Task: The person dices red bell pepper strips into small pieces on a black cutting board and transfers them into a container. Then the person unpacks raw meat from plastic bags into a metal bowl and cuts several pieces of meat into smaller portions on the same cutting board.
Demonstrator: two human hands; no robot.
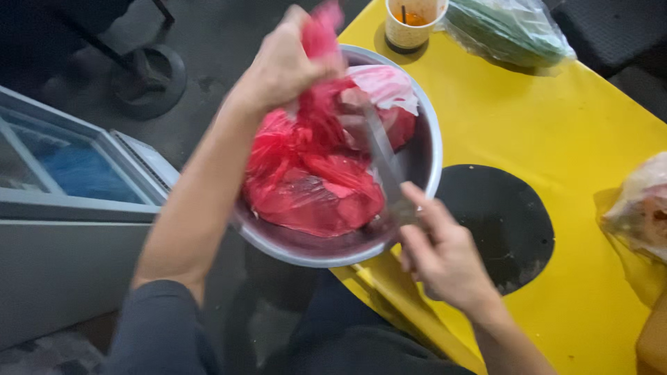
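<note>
A round metal bowl (424, 163) sits at the near-left edge of a yellow table (577, 139), its left side overhanging the edge. Inside it lies a red plastic bag (313, 180), full and bulging, with dark red contents pressing against the film; what exactly they are cannot be told. A second, paler pink-and-white bag (388, 87) rests behind it against the far wall of the bowl.

At the far end of the table stands a paper cup (411, 26) with orange liquid and a dark straw in it. Just beside it lies a clear bag of green vegetables (507, 31). At the right edge another clear bag (643, 208) shows pale contents, too blurred to tell. A black round patch (500, 222) marks the tabletop beside the bowl. A glass-topped freezer chest (69, 180) stands on the floor to the left.

The left hand (285, 66) is raised above the bowl, fist closed on the gathered neck of the red bag, pulling it upward, forearm slanting down toward the body. The right hand (441, 253) is low at the bowl's near rim, fingers closed around the handle of a knife (381, 149), whose blade points up into the bag's neck.
</note>
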